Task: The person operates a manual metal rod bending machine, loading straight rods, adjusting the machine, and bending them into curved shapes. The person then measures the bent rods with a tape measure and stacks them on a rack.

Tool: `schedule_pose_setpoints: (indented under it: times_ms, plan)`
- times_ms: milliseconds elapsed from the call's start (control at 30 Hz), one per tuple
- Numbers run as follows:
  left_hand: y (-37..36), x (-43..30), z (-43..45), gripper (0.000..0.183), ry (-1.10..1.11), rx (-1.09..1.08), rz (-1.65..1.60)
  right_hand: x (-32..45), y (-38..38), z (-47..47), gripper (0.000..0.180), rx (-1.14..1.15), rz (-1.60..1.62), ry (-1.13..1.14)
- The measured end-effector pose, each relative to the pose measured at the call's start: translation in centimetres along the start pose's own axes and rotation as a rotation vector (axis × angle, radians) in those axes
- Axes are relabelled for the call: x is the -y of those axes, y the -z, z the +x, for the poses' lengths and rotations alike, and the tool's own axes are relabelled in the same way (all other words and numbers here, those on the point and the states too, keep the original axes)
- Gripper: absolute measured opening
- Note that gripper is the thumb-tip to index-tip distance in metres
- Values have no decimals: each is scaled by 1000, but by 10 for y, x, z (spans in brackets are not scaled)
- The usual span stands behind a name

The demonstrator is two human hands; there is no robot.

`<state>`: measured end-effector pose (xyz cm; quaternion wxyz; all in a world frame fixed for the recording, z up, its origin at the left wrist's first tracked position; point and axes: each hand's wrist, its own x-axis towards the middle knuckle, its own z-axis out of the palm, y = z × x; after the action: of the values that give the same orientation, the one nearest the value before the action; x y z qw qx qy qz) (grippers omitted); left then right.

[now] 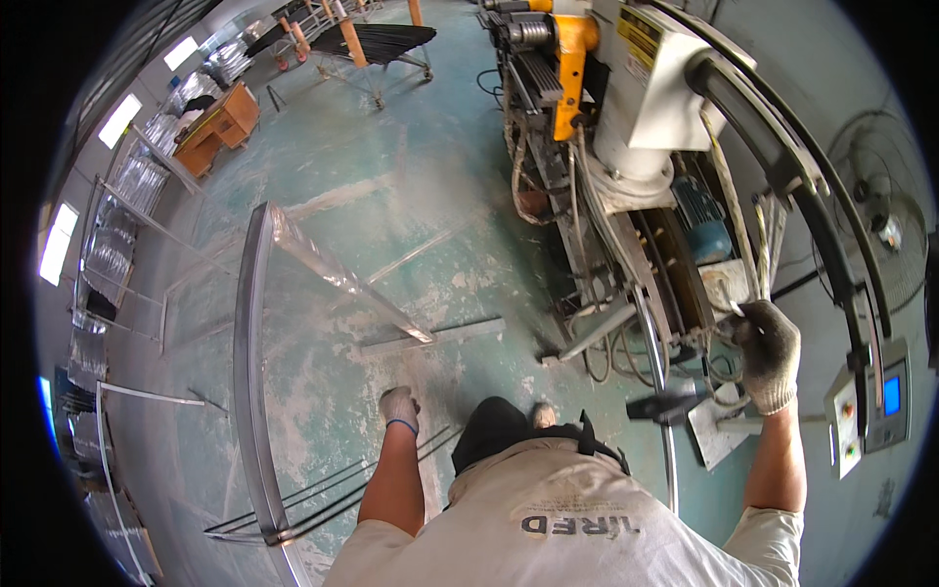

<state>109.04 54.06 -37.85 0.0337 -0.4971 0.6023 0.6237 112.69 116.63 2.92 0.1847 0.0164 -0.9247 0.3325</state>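
My right hand point(766, 356), in a knitted work glove with dark fingers, is raised beside the machine. A short, thin white piece point(736, 308) sticks out from its fingertips; the rest is hidden in the grip. My left hand point(400, 409), in a pale knitted glove, hangs low over the floor with its fingers curled, and nothing shows in it. Between the hands and to the right, a shiny metal tube point(650, 341) runs from the machine past a black block point(660, 403). The tube-bending machine point(631, 169) has a white column and a yellow arm.
At left stands a metal frame stand point(253, 352) with a plastic-wrapped bar point(345, 275). Thin dark rods point(330, 506) lie low beside me. A control box with a screen point(888, 400) and a fan point(880, 213) are at right. Hoses point(616, 359) hang near the floor.
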Motion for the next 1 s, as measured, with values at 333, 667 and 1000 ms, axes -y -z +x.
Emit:
schedule_pose_setpoints:
  times_ms: [333,667,1000]
  plan:
    - [-200,-179,152,15,-150,269,156,26,-130,248,10,249,-139,199]
    - [-350,-460,313,15,-176,327,114,79,-309,434,8,328,34,-140]
    - [-487,-668,429,29,-167,572,52,62,-597,654,25,325,473,-540]
